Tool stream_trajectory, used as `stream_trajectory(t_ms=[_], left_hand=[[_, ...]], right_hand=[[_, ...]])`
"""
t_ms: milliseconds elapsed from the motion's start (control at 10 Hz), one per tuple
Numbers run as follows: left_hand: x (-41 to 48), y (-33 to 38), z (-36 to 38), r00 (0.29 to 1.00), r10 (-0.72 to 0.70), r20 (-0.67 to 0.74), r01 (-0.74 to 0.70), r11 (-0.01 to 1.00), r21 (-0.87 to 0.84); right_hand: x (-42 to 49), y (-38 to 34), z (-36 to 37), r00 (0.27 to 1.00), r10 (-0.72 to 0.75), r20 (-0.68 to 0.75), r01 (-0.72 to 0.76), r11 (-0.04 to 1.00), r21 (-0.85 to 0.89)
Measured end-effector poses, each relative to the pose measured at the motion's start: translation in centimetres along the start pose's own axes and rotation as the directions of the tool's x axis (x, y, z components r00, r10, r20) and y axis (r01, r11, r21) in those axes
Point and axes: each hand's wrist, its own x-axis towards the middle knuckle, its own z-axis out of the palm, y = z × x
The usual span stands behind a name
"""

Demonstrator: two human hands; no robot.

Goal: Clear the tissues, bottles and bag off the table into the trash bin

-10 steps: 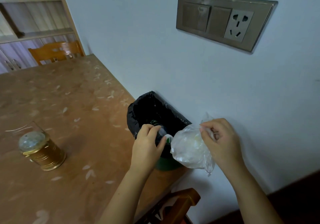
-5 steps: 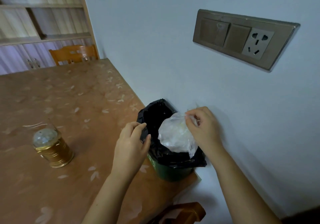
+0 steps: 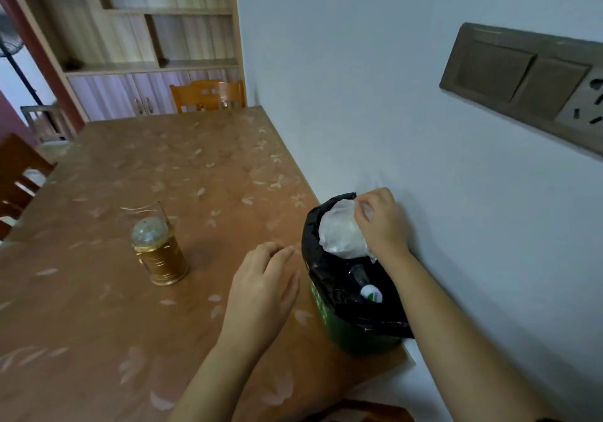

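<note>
A small green trash bin (image 3: 355,336) with a black liner stands on the table's right edge against the wall. My right hand (image 3: 381,222) pinches the clear plastic bag (image 3: 341,232), which sits in the bin's mouth at its far side. Below the bag, inside the liner, lies a bottle (image 3: 367,286) with a white cap. My left hand (image 3: 261,288) hovers over the table just left of the bin, fingers apart and holding nothing.
A gold lantern-shaped can (image 3: 160,252) with a clear domed top stands on the brown patterned table (image 3: 98,307). Wooden chairs (image 3: 208,95) surround the table. A switch and socket panel (image 3: 528,85) is on the wall to the right.
My right hand has carried the plastic bag from beside the bin into its mouth. My left hand let go of the bottle, now in the bin, and drew back to the left.
</note>
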Motion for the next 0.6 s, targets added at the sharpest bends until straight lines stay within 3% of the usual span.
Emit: stream_trajectory(t_ms=[200,300,500,600], left_hand=[[-0.5,-0.1,-0.2,0.999,-0.03,0.012,0.03,0.999,0.024],[-0.5,0.1,0.2,0.999,-0.029,0.033,0.028,0.999,0.022],[0.7,1.3,1.7,0.998,-0.003,0.057,0.003,1.0,0.0],[1.2,1.8,2.9,0.997,0.038,0.062,-0.038,0.999,0.0]], right_hand=[[0.0,2.8,1.7,0.969,-0.113,0.22,0.123,0.992,-0.032],[-0.8,3.2,1.4,0.952,-0.078,0.295,0.088,0.996,-0.022],[-3.2,3.0,0.1,0.965,-0.022,0.263,0.039,0.997,-0.06],[-4.2,3.0,-0.3,0.985,-0.026,0.17,0.043,0.994,-0.096]])
